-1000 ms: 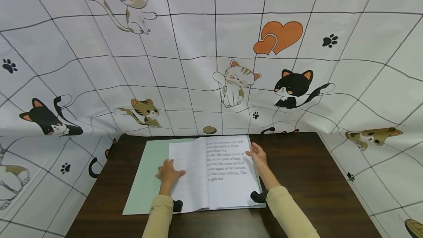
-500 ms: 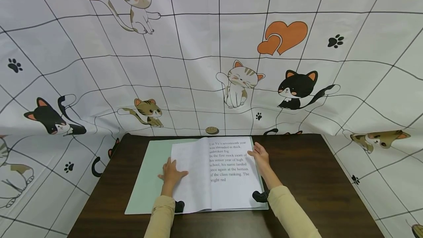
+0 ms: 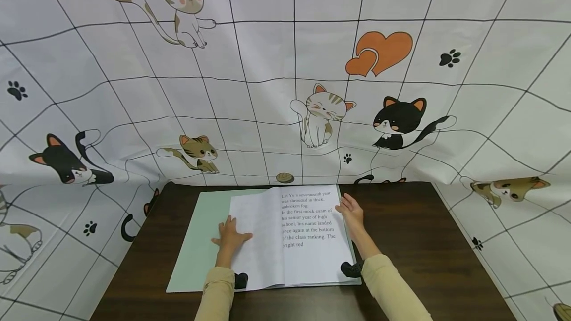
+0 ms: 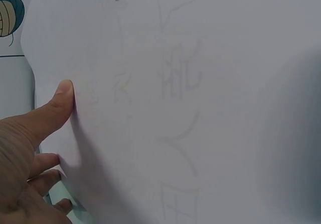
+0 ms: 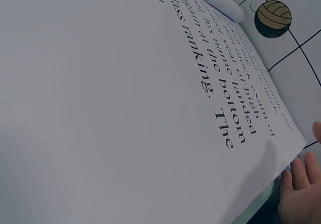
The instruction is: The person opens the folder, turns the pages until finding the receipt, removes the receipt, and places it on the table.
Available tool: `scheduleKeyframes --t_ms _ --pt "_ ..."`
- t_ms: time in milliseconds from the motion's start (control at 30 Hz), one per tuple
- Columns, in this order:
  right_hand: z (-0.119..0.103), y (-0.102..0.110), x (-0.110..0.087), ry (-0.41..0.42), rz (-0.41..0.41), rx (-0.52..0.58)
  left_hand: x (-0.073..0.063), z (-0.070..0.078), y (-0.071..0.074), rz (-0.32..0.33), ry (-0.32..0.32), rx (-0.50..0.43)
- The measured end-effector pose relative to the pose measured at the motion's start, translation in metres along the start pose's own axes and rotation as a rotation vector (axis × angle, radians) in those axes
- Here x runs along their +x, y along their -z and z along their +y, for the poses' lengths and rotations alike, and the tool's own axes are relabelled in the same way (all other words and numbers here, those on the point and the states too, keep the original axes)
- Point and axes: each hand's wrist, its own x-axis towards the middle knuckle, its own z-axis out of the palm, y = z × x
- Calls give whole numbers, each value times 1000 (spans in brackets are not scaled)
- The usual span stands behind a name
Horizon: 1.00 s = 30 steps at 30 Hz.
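Note:
An open book lies on the table, its blank left page [image 3: 258, 251] slightly curved near the fold and its right page [image 3: 316, 261] printed with English text. Pale green cover [image 3: 194, 246] shows beyond the left page. My left hand [image 3: 229, 239] rests at the left page's outer edge with fingers spread. In the left wrist view the thumb [image 4: 62, 93] lies over the page, and faint marks show through the paper. My right hand [image 3: 351, 212] is at the right page's outer edge, fingers loosely extended; the right wrist view shows fingertips [image 5: 297, 169] close beside the page's corner.
The dark brown wooden table [image 3: 410, 241] extends on both sides of the book. A white cloth [image 3: 254, 53] with grid lines and cartoon cats hangs behind and at the sides. Black wrist cameras [image 3: 351, 269] sit low over the pages.
The head view has shifted slightly. Both hands and the book keep the same places relative to each other.

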Motion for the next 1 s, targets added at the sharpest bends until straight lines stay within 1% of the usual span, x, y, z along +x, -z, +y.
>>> scheduleKeyframes --t_ms 167,433,467,567,667,700,767,1000 --pt "-1 -2 -3 15 21 -2 1 -1 1 -13 -7 11" --pt "0 -7 -7 56 37 -15 -2 0 2 -21 -20 3" --pt "0 -7 -7 52 38 -14 2 -6 -3 -3 -36 -10" --pt "1 -7 -7 47 47 -10 2 -8 -5 -3 -36 -11" --pt "1 -6 -7 47 52 -4 2 -7 -4 3 -42 -9" --pt "1 -6 -7 52 52 -1 -2 -1 1 -15 -26 2" --pt "1 -6 -7 53 50 2 -2 -1 1 -18 -25 2" --pt "-6 -5 -7 40 49 -39 -2 -1 1 -23 -18 -1"
